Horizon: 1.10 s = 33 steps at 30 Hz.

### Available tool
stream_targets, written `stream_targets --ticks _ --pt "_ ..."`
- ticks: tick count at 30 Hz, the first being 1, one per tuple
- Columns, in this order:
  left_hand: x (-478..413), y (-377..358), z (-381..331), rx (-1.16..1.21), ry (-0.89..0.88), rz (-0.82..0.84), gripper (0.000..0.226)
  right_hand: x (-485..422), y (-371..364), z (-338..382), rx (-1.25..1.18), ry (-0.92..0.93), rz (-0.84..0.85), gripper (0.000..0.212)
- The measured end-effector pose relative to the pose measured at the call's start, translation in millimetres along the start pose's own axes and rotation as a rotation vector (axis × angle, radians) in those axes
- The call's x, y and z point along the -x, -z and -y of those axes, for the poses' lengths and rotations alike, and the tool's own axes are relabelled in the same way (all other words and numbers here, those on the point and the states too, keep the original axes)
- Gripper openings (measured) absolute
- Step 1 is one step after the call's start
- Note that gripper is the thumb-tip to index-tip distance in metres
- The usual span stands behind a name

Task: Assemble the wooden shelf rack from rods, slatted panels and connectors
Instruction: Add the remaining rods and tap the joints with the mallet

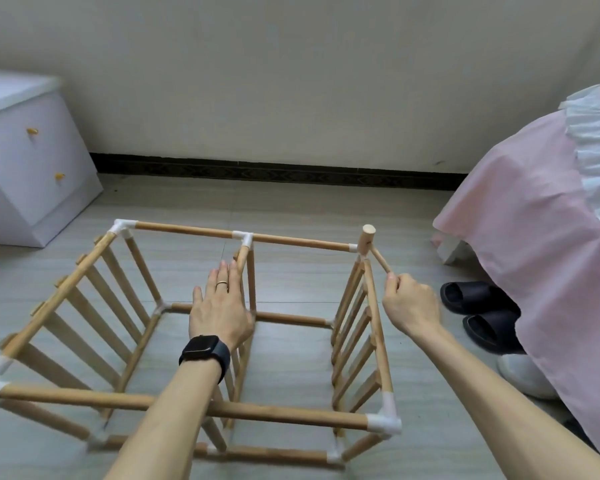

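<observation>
At rack [243, 412], mallet [368, 239] in right hand [411, 303]

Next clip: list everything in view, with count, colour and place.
rack frame: one, light wood, floor centre
slatted panels: three, light wood, frame's left, middle, right
connectors: several, white, frame joints
mallet: one, light wood, far right corner
cabinet: one, white, yellow knobs, left
bed cover: one, pink, right
slippers: two, black, beside bed
shoe: one, white, by bed edge
watch: one, black, left wrist
ring: one, gold, left hand
left hand: open, over middle panel
right hand: grips mallet handle
</observation>
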<state>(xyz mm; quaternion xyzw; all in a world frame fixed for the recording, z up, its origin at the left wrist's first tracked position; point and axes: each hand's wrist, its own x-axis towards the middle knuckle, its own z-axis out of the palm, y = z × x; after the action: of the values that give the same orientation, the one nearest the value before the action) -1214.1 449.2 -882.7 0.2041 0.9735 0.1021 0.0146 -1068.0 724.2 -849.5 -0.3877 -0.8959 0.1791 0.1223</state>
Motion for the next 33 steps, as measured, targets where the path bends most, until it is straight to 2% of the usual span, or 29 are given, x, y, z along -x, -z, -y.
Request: stream_targets --ticks 5,6,9,10,13,14,17,18,20,21,22,24,25,26,28,29,33 --pt "-1.0 -1.6 0.9 -0.035 -0.064 0.021 0.093 -14.7 18.3 10.8 0.119 0.001 0.103 0.048" --pt "-1.2 -2.4 1.7 -0.04 -0.073 0.026 0.092 -17.9 24.4 13.3 0.073 0.041 0.052 0.047" --pt "-1.5 -2.8 2.2 -0.023 -0.082 0.037 0.083 -12.7 34.7 15.7 -0.302 0.166 -0.191 0.038" --pt "-1.2 -3.0 2.1 -0.007 -0.078 0.033 0.08 -8.3 34.6 14.6 -0.321 0.172 -0.196 0.035" --pt "-0.6 -1.2 1.0 0.046 -0.074 0.036 0.07 -3.0 26.7 6.1 0.002 0.026 0.151 0.038" --pt "-0.3 -0.8 1.2 0.055 -0.076 0.04 0.068 -5.3 26.3 4.8 0.041 0.007 0.165 0.041" --pt "-0.3 0.4 1.5 0.065 -0.074 0.054 0.065 -6.5 28.5 7.1 -0.231 0.081 -0.104 0.041" --pt "0.5 0.7 0.9 0.061 -0.073 0.058 0.065 -7.2 29.2 8.2 -0.227 0.072 -0.107 0.04" --pt "1.6 0.7 0.6 0.057 -0.069 0.054 0.065 -7.6 26.8 9.1 -0.039 0.01 0.127 0.043" --pt "1.6 1.3 0.2 0.061 -0.068 0.057 0.066 -8.9 27.7 9.0 0.02 -0.016 0.157 0.045" --pt "1.5 1.7 0.0 0.061 -0.07 0.062 0.066 -11.0 27.1 6.9 0.007 0.004 0.121 0.045" --pt "0.6 1.1 0.0 0.06 -0.065 0.058 0.067 -11.4 27.1 7.8 -0.198 0.071 -0.083 0.042" --pt "0.7 1.3 0.1 0.06 -0.063 0.06 0.067 -11.0 27.0 8.5 -0.218 0.073 -0.113 0.041" --pt "0.8 1.5 -0.3 0.054 -0.063 0.063 0.067 -11.6 26.5 9.7 -0.165 0.055 -0.058 0.041" --pt "1.6 1.4 -0.8 0.043 -0.066 0.062 0.068 -12.6 24.5 9.1 0.059 -0.026 0.18 0.046" --pt "1.8 2.2 -1.2 0.044 -0.069 0.067 0.068 -13.9 26.7 8.1 0.095 -0.051 0.205 0.048" --pt "2.3 5.6 -3.2 0.078 -0.057 0.087 0.069 -11.5 33.8 10.4 -0.028 -0.022 0.092 0.048"
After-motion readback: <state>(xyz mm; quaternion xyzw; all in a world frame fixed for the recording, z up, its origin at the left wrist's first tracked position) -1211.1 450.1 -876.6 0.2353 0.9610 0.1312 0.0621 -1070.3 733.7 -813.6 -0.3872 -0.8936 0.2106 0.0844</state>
